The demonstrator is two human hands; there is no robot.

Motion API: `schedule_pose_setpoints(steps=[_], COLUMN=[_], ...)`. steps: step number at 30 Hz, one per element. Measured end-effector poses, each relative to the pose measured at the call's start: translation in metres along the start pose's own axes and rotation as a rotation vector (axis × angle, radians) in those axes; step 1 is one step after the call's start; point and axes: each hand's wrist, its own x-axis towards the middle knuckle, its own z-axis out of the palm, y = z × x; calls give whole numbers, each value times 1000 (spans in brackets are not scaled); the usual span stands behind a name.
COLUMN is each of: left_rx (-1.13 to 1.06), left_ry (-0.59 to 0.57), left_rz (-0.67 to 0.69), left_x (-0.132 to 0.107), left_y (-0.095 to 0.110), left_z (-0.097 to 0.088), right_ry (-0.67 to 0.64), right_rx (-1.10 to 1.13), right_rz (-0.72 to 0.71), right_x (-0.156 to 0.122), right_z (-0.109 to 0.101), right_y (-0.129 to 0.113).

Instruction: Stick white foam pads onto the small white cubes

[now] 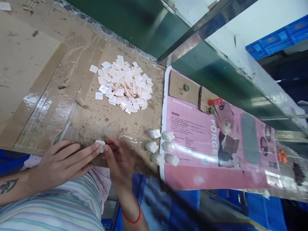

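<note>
Near the front edge of the cardboard-covered bench, a small white piece (pixel 100 146) sits between my two hands. The fingertips of my left hand (pixel 64 160) pinch it from the left. My right hand (pixel 120 160), wearing a red beaded bracelet, has its thumb against the other side; its fingers are partly blurred. Beyond the hands lies a loose pile of thin white square pieces (pixel 125 83). To the right, several whitish, chunky wrapped-looking lumps (pixel 151 147) stand in two short columns by the edge of a pink mat (pixel 190 128).
Cardboard pads (pixel 183 87) with round metal bits and a red object (pixel 215 101) rest on the mat. A thin dark tool (pixel 64 87) lies left of the pile. A metal post (pixel 192 40) rises behind. Blurred dark strands cross beside my right hand.
</note>
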Motion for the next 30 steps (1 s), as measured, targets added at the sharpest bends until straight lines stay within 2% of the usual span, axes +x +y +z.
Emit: schedule_pose_setpoints(steps=[2, 5, 8, 13, 18, 24, 27, 30], left_rx=[97, 115, 122, 87, 78, -77, -60, -66], left_ry=[44, 52, 34, 5, -103, -101, -90, -87], left_rz=[79, 105, 83, 13, 163, 32, 21, 30], left_x=[5, 6, 1, -8, -9, -8, -9, -9], left_y=[0, 1, 4, 4, -5, 4, 8, 9], left_z=[-3, -4, 1, 6, 5, 5, 6, 7], right_ry=[-25, -50, -88, -217, -255, -326, -301, -271], right_rx=[42, 78, 76, 44, 114, 463, 575, 561], right_rz=[29, 58, 104, 82, 82, 428, 494, 540], right_x=[5, 11, 15, 26, 29, 21, 21, 23], right_z=[2, 3, -1, -9, -10, -14, -13, -11], right_y=[-1, -3, -5, -9, -6, 1, 2, 3])
